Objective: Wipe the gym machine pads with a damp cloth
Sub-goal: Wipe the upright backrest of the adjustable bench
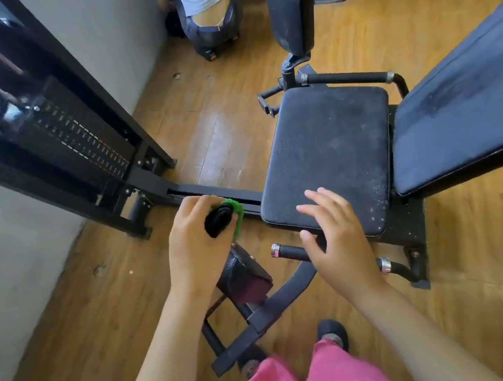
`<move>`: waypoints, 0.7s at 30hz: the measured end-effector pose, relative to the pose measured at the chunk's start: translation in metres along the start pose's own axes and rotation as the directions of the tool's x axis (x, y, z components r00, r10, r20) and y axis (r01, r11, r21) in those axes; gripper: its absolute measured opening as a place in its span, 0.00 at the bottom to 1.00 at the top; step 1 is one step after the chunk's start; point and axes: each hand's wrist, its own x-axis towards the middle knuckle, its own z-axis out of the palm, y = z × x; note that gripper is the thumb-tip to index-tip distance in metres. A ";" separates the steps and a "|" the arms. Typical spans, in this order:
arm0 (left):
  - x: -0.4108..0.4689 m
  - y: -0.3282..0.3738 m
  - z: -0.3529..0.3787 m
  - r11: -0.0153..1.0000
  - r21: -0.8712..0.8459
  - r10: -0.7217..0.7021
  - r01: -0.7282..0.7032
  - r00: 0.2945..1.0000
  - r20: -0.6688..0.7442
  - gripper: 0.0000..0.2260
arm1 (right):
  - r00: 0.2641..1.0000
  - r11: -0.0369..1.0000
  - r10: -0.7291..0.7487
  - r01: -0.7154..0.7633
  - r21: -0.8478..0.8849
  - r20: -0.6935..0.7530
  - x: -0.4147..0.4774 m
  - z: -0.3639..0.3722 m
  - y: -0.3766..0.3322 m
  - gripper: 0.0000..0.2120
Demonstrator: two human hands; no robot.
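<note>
Left hand [194,234] is curled tight round a bunched black-and-green cloth [225,218], held just off the seat pad's [327,150] left edge, above the machine's floor rail [210,191]. Right hand [335,236] is palm down with fingers straight and spread, holding nothing, over the seat pad's near corner; contact can't be told. Its thumb sits by a black handle [287,251]. White specks dust the seat. The back pad [472,117] tilts up on the right, the weight stack [83,142] stands left, and another person [204,7] crouches on the wooden floor [459,271] beyond.
</note>
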 end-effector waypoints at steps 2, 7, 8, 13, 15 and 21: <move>0.009 -0.001 -0.004 1.000 -0.018 0.008 -0.008 1.000 -0.014 0.08 | 1.000 1.000 -0.006 0.006 -0.002 0.003 0.006 0.003 -0.005 0.15; 0.025 -0.027 -0.010 0.989 0.101 0.108 -0.109 0.994 0.008 0.10 | 0.997 0.996 -0.058 0.054 0.069 0.049 0.009 0.027 -0.044 0.15; 0.027 -0.036 -0.013 0.984 0.124 0.126 -0.128 0.992 0.021 0.10 | 0.996 0.996 -0.063 0.059 0.065 0.060 0.007 0.037 -0.053 0.16; 0.037 -0.095 -0.030 0.991 0.072 0.114 -0.113 0.993 -0.007 0.10 | 1.000 1.000 0.015 -0.015 0.023 -0.018 0.030 0.088 -0.084 0.14; 0.045 -0.131 -0.034 0.991 0.053 0.118 -0.120 0.992 0.034 0.11 | 0.995 0.998 0.056 -0.057 -0.021 -0.080 0.050 0.112 -0.103 0.13; 0.082 -0.242 -0.087 0.967 -0.087 0.254 -0.239 0.928 0.274 0.14 | 0.945 0.916 0.286 -0.318 -0.244 -0.160 0.058 0.217 -0.187 0.16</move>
